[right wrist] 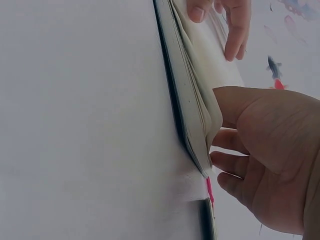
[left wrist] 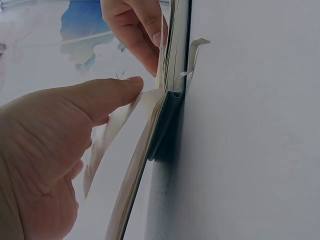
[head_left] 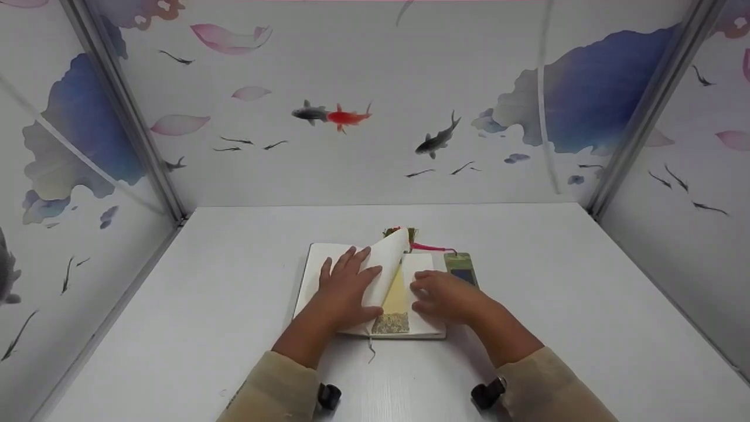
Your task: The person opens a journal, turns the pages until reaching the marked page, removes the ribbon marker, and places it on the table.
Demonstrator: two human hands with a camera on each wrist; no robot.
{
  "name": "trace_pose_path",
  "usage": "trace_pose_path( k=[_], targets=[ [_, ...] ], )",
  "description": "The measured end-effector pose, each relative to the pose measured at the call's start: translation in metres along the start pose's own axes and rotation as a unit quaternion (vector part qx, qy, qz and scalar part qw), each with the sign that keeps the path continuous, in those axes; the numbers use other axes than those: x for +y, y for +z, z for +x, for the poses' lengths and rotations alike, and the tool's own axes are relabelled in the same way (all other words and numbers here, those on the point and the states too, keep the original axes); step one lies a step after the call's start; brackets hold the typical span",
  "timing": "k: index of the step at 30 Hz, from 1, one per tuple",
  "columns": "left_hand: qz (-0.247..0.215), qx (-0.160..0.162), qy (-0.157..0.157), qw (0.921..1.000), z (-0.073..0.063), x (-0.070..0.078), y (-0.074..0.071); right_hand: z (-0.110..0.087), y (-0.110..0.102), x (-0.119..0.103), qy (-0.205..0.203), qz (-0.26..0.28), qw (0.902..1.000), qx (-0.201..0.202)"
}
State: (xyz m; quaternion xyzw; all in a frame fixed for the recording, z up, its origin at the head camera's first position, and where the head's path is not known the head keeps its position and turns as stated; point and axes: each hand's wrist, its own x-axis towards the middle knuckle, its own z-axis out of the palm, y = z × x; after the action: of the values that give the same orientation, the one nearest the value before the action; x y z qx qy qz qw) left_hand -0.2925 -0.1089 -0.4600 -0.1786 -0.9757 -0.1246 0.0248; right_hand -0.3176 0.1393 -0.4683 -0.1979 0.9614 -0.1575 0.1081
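An open notebook (head_left: 304,275) with a dark cover lies on the white table. My left hand (head_left: 345,287) is over its left side, fingers spread and straight, with a half-turned white page (head_left: 389,258) curling up beside the thumb. Under that page shows a yellow sheet (head_left: 395,293) with a patterned lower end. My right hand (head_left: 448,296) has its fingers curled at the right-hand page (head_left: 425,325). In the right wrist view, the page edge (right wrist: 216,120) bulges between the thumb and fingers of this hand (right wrist: 275,155).
A green tag (head_left: 460,261) on a red cord (head_left: 430,247) lies right of the notebook, partly behind the right hand. A patterned piece (head_left: 412,234) sticks out at its top. A thin ribbon (head_left: 371,351) hangs from the lower edge. Printed walls (head_left: 375,170) enclose the table (head_left: 234,234).
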Motion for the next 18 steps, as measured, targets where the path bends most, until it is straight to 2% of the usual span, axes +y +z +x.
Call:
trace_pose_path(
  k=[10,18],
  targets=[
    [0.026,0.006,-0.014,0.9996,-0.0003,-0.0019,-0.0043,-0.0006,-0.0003,0.0006,0.004,0.013,0.9999,-0.005],
    [0.018,-0.017,-0.034,0.9991,-0.0015,-0.0092,-0.0033,0.0000,0.0001,0.0015,-0.001,0.012,0.9999,-0.008]
  ],
)
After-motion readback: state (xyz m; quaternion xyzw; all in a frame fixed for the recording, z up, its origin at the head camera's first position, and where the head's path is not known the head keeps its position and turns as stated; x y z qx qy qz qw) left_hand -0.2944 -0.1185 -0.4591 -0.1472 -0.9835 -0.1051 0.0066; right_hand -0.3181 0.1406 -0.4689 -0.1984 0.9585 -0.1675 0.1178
